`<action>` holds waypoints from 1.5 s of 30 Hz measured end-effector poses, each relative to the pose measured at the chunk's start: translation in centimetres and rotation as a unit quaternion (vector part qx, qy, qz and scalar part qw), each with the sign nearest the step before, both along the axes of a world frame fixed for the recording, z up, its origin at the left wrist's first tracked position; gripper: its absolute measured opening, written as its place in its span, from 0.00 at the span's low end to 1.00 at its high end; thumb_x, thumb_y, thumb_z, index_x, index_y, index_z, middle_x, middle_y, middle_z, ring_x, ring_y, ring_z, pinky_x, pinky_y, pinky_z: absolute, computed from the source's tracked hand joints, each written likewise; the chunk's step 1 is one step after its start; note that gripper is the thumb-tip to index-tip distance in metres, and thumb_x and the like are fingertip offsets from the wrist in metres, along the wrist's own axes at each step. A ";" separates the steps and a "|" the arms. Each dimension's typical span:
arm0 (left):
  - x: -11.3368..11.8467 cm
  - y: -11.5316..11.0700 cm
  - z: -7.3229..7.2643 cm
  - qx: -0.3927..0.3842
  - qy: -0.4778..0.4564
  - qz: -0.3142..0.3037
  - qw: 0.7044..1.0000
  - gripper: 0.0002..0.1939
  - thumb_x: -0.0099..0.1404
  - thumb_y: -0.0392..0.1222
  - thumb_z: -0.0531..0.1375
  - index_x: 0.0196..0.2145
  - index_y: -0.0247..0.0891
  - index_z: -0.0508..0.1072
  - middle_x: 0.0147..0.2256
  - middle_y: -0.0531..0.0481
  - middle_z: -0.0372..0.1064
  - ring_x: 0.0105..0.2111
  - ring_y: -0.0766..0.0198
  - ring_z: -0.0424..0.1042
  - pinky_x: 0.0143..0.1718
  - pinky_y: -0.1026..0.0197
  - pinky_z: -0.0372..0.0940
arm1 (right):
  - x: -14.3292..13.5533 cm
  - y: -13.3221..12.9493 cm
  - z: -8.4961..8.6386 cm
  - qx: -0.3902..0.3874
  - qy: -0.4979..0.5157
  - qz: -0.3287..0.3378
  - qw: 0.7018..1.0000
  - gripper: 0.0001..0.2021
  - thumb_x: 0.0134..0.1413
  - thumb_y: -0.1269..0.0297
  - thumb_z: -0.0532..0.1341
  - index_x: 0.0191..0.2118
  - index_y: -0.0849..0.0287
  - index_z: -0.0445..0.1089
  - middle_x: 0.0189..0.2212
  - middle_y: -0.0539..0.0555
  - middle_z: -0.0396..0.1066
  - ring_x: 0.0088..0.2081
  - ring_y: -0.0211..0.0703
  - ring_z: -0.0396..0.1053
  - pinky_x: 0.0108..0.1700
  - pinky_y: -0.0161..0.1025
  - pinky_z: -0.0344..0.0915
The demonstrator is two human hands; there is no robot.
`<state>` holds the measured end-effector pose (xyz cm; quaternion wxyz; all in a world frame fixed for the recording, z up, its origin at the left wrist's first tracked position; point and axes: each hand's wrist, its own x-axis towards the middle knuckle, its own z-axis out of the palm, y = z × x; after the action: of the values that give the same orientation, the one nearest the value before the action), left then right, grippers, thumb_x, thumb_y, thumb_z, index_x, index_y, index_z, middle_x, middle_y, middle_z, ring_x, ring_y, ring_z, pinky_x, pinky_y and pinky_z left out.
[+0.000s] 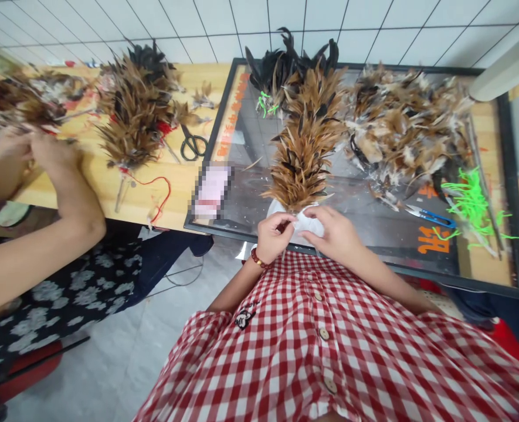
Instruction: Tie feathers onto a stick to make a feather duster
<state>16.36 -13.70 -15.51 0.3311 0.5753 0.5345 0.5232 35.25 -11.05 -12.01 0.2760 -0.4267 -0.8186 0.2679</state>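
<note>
A long bundle of brown feathers (305, 140) with black feathers at its top lies on the dark framed panel (250, 199), its lower end toward me. My left hand (275, 235), with a beaded bracelet at the wrist, pinches at that lower end; what is between its fingertips is too small to make out. Beside it on the right, my right hand (333, 231) is curled against a white round item (312, 223), partly hidden by the fingers. Its thumb and fingers rest around this item's edge.
Loose feathers (395, 129), blue snips (435, 218) and green ties (472, 199) lie right. Black scissors (193, 143) and another feather bundle (134, 117) are left. A person's arms (61, 176) work at the far left. A pale cylinder (505, 67) stands back right.
</note>
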 end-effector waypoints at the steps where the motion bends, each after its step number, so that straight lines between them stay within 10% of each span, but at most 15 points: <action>1: 0.0 0.0 0.1 -0.001 -0.002 -0.001 1.000 0.03 0.61 0.35 0.65 0.32 0.37 0.80 0.31 0.48 0.80 0.29 0.68 0.75 0.34 0.65 0.69 | -1.1 0.1 -0.9 -0.013 -0.004 0.001 1.000 0.15 0.58 0.63 0.65 0.50 0.59 0.72 0.43 0.60 0.78 0.43 0.53 0.76 0.45 0.46 0.72; 10: -0.8 -0.2 -0.6 -0.087 -0.090 0.005 0.992 0.09 0.63 0.46 0.67 0.33 0.36 0.80 0.30 0.49 0.79 0.28 0.68 0.73 0.33 0.65 0.68 | -2.2 1.2 -3.4 -0.070 0.081 -0.002 0.994 0.12 0.61 0.65 0.58 0.47 0.59 0.75 0.23 0.49 0.74 0.22 0.37 0.69 0.29 0.34 0.64; 21: -0.6 -0.2 -0.7 -0.115 -0.155 0.042 0.980 0.18 0.62 0.56 0.67 0.32 0.36 0.75 0.25 0.52 0.73 0.23 0.70 0.69 0.27 0.67 0.64 | -2.2 1.2 -3.9 -0.026 0.107 0.027 0.994 0.14 0.67 0.61 0.59 0.51 0.54 0.80 0.44 0.55 0.82 0.40 0.44 0.81 0.44 0.40 0.76; 31: -0.8 -0.1 -0.6 -0.151 -0.190 0.011 0.970 0.23 0.63 0.63 0.64 0.32 0.38 0.70 0.19 0.56 0.70 0.17 0.72 0.66 0.20 0.68 0.63 | -2.0 1.5 -4.2 0.021 0.030 0.032 0.999 0.16 0.68 0.62 0.56 0.49 0.52 0.81 0.31 0.54 0.80 0.29 0.40 0.74 0.32 0.36 0.66; 45: -0.3 -0.8 -0.5 -0.127 -0.161 0.064 0.977 0.20 0.54 0.43 0.72 0.35 0.40 0.63 0.34 0.50 0.79 0.30 0.68 0.77 0.31 0.66 0.70 | -3.3 2.3 -3.0 0.024 0.076 0.037 0.996 0.13 0.66 0.61 0.56 0.36 0.57 0.77 0.30 0.54 0.78 0.32 0.41 0.75 0.36 0.37 0.68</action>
<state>16.07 -14.47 -15.96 0.4489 0.4017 0.5719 0.5567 31.96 -8.79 -15.02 0.3376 -0.3677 -0.8166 0.2898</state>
